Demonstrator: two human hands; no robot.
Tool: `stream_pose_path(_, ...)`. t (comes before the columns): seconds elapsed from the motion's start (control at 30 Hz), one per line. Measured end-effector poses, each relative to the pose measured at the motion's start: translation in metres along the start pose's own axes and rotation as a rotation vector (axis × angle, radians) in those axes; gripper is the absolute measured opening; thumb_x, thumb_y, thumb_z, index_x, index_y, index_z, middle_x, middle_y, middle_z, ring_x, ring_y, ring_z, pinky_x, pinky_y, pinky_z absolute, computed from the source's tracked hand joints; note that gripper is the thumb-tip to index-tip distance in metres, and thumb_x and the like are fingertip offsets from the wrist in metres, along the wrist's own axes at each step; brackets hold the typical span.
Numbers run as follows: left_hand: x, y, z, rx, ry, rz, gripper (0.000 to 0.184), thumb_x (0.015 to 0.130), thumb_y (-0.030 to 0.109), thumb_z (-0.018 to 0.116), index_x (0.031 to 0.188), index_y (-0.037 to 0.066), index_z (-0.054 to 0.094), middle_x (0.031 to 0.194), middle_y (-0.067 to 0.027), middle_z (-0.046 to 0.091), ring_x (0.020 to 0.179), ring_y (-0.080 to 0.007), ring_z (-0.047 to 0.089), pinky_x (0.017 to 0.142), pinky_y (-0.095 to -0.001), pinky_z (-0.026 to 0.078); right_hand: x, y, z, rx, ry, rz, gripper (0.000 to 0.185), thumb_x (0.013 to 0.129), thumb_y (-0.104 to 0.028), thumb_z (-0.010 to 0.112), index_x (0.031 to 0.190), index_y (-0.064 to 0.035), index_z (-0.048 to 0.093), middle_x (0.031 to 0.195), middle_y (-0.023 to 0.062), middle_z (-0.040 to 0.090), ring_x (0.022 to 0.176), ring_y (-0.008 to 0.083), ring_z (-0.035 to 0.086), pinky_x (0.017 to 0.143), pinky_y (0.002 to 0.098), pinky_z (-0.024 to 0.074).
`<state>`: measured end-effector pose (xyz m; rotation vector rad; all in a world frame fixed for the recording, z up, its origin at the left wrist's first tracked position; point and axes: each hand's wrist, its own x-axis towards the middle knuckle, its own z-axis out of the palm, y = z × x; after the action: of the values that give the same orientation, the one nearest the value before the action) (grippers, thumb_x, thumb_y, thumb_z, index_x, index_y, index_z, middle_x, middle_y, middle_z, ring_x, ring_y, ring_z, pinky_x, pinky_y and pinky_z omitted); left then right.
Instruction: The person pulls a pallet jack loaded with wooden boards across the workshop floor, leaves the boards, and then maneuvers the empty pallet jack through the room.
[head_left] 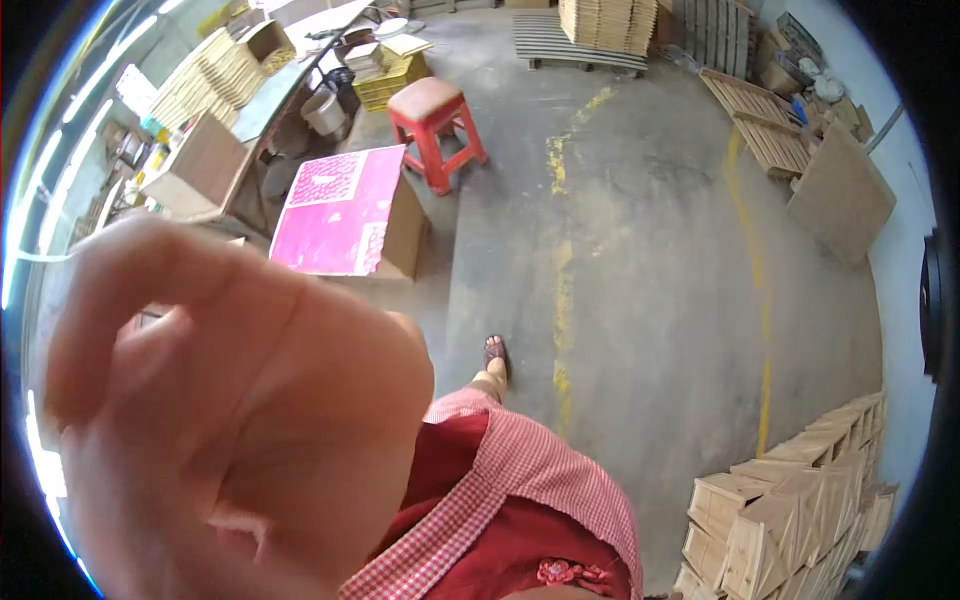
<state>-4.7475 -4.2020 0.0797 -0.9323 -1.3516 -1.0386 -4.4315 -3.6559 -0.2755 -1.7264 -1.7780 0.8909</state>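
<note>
My left hand [270, 400] is raised very close to the camera and fills much of the left side, slightly blurred. Its fingers curl loosely with a gap between them, and I see nothing held. Past it stands a box with a bright pink top [335, 215], apart from the hand. Below are my red-and-white checked apron [540, 450] and red clothing [500, 545]. My right hand is not in view.
A red plastic stool [430, 125] stands behind the pink-topped box. A workbench [270, 100] at the left bears stacked wooden pieces. Wooden crates [770, 530] are piled at the lower right. Pallets [580, 45] and a leaning board [845, 195] lie farther back. Yellow lines [562, 290] mark the concrete floor.
</note>
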Motion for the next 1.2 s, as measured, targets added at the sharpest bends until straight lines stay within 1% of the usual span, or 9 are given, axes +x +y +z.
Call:
stream_pose_path(0.1,-0.035,-0.109,-0.022,0.178,-0.041,-0.155,0.014,0.087,0.003,0.054,0.100,0.003,0.060,0.086,-0.0094,0.066,0.070,-0.0184,0.062,0.081,-0.0362,0.046,-0.093,-0.106,0.067,0.012,0.026,-0.015,0.073,0.081,-0.006,0.058,0.142,0.0120,0.022,0.124,0.0349,0.050,0.103,0.0404,0.057,0.090,0.0408,0.0498)
stream_pose_path(0.13,-0.053,-0.150,-0.025,0.298,-0.051,-0.239,0.021,0.090,-0.002,0.049,0.110,-0.002,0.056,0.091,-0.0137,0.065,0.071,-0.0224,0.063,0.075,-0.0365,0.051,-0.083,-0.083,0.090,-0.048,0.093,-0.036,0.060,0.083,-0.009,0.063,0.134,0.0094,0.039,0.119,0.0287,0.056,0.102,0.0365,0.057,0.089,0.0406,0.0501)
stream_pose_path(0.23,-0.111,-0.242,-0.020,-0.123,0.012,-1.007,0.018,0.095,0.001,0.054,0.112,-0.004,0.058,0.103,-0.0092,0.063,0.084,-0.0143,0.063,0.078,-0.0271,0.051,-0.124,-0.141,0.156,-0.070,0.053,0.002,0.057,0.083,-0.010,0.063,0.133,0.0085,0.041,0.118,0.0281,0.057,0.102,0.0362,0.058,0.088,0.0408,0.0504)
stream_pose_path(0.37,-0.244,-0.329,-0.038,0.037,-0.213,-1.453,0.017,0.093,0.010,0.062,0.106,-0.002,0.062,0.088,-0.0036,0.064,0.075,-0.0102,0.062,0.068,-0.0261,0.052,-0.149,-0.215,0.229,-0.099,-0.010,-0.024,0.055,0.083,-0.011,0.063,0.130,0.0074,0.043,0.117,0.0272,0.058,0.101,0.0358,0.059,0.087,0.0410,0.0508)
stream_pose_path(0.57,-0.350,-0.389,-0.079,0.360,-0.735,-1.672,0.028,0.087,0.019,0.065,0.109,0.001,0.064,0.094,-0.0123,0.067,0.076,-0.0199,0.067,0.070,-0.0338,0.055,-0.144,-0.306,0.370,-0.176,-0.166,-0.118,0.050,0.083,-0.012,0.063,0.127,0.0058,0.047,0.116,0.0260,0.059,0.101,0.0352,0.060,0.086,0.0413,0.0514)
stream_pose_path(0.73,-0.451,-0.444,-0.170,0.735,-0.983,-1.541,0.033,0.084,0.027,0.064,0.107,0.004,0.066,0.099,-0.0162,0.069,0.087,-0.0291,0.068,0.079,-0.0394,0.053,-0.149,-0.388,0.494,-0.227,-0.286,-0.189,0.047,0.083,-0.014,0.063,0.124,0.0044,0.050,0.114,0.0250,0.061,0.100,0.0348,0.061,0.085,0.0415,0.0519)
stream_pose_path(0.87,-0.401,-0.464,-0.228,0.914,-0.707,-2.135,0.040,0.082,0.031,0.063,0.113,0.006,0.065,0.107,-0.0174,0.068,0.101,-0.0342,0.065,0.088,-0.0407,0.051,-0.168,-0.455,0.577,-0.250,-0.377,-0.235,0.044,0.083,-0.015,0.063,0.121,0.0033,0.052,0.113,0.0242,0.062,0.100,0.0344,0.062,0.085,0.0417,0.0523)
stream_pose_path(1.07,-0.413,-0.496,-0.282,0.824,-0.021,-2.392,0.043,0.088,0.028,0.061,0.116,-0.004,0.061,0.099,-0.0130,0.065,0.076,-0.0202,0.067,0.065,-0.0324,0.059,-0.221,-0.522,0.664,-0.268,-0.411,-0.254,0.040,0.083,-0.017,0.063,0.117,0.0017,0.056,0.111,0.0230,0.063,0.099,0.0338,0.063,0.084,0.0420,0.0529)
stream_pose_path(1.2,-0.446,-0.542,-0.296,0.824,-0.127,-2.383,0.043,0.088,0.031,0.060,0.117,-0.001,0.062,0.099,-0.0149,0.068,0.073,-0.0217,0.070,0.067,-0.0331,0.058,-0.265,-0.554,0.707,-0.291,-0.399,-0.282,0.038,0.083,-0.018,0.063,0.115,0.0006,0.058,0.110,0.0221,0.064,0.098,0.0334,0.064,0.083,0.0422,0.0533)
